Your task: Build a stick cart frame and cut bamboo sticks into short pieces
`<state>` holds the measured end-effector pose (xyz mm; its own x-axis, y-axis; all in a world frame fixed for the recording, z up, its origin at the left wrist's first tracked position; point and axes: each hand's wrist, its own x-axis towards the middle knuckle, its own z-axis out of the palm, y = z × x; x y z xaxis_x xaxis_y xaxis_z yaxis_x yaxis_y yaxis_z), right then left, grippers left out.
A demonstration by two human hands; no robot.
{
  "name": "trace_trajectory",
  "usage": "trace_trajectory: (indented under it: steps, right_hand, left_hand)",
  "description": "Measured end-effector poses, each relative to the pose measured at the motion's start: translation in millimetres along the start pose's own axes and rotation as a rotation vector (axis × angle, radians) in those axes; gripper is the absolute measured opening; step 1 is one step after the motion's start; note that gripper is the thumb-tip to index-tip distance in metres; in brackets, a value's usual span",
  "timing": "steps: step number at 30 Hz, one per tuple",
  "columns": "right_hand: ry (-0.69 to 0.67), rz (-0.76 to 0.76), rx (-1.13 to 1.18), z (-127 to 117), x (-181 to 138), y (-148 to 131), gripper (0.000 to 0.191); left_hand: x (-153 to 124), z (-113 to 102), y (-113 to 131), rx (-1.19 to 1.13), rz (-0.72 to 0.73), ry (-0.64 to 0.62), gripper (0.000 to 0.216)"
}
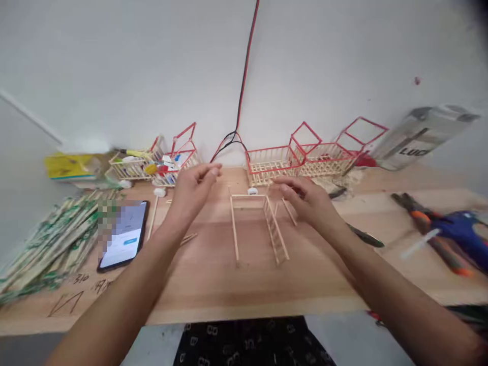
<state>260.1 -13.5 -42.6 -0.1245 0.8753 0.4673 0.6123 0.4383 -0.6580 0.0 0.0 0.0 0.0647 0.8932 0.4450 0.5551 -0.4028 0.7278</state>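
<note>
On the tabletop between my hands stands a small frame of thin wooden sticks [234,229], with a slatted side on its right. My left hand [192,190] hovers beyond its far left corner, apart from it. Thumb and fingertips there are drawn together; anything between them is too small to make out. My right hand [303,198] is by the frame's far right corner, fingers bent forward and thumb a little apart, with nothing visible held. A loose stick [290,212] lies below the right fingers. Short stick pieces [188,238] lie beside my left forearm.
Red-trimmed miniature stick carts [272,157] line the wall, some filled with small coloured items. Leftward are a phone [127,236], a pile of wrapped sticks [57,244] and a yellow package [66,165]. Rightward lie a blue glue gun [457,231], orange-handled pliers [421,218] and a blade [366,236].
</note>
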Motion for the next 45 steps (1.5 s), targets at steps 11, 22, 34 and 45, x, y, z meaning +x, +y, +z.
trace_trajectory:
  steps: [11, 22, 34, 45]
  right_hand:
    - [-0.065, -0.048, 0.068, 20.9, 1.6, 3.9, 0.023]
    - [0.033, 0.008, 0.17, 35.2, -3.8, -4.5, 0.021]
    - [0.065, 0.009, 0.08, 37.7, -6.4, -4.5, 0.023]
    - [0.014, -0.017, 0.0, 37.8, 2.3, -13.4, 0.023]
  left_hand:
    - [-20.6, 25.8, -12.3, 0.09, 0.079, -0.158, 0.024]
    - [-21.5, 28.2, -12.6, 0.162, 0.181, -0.196, 0.035]
    - [-24.7, 30.0, -15.3, 0.098, 0.235, -0.197, 0.033]
    - [-23.8, 23.6, -14.9, 0.155, 0.227, -0.141, 0.037]
